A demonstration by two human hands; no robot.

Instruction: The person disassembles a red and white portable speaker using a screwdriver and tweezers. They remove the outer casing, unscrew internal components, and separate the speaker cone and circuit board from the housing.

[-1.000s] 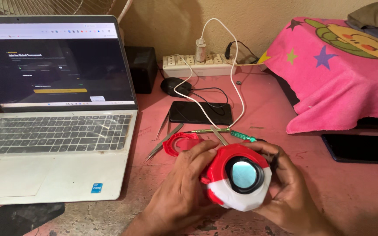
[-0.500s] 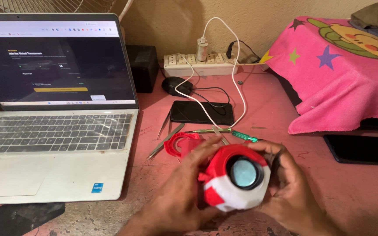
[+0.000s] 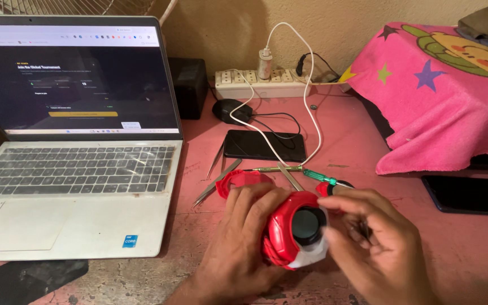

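both hands — left hand (image 3: 241, 237), right hand (image 3: 379, 248) — grip red-white round gadget (image 3: 295, 231), dark lens inside.

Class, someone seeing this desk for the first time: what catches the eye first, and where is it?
First comes the red and white gadget with a dark round lens, low in the middle, gripped between the left hand and right hand. Next, the bright pink star-patterned cloth at upper right, and the open laptop filling the left side.
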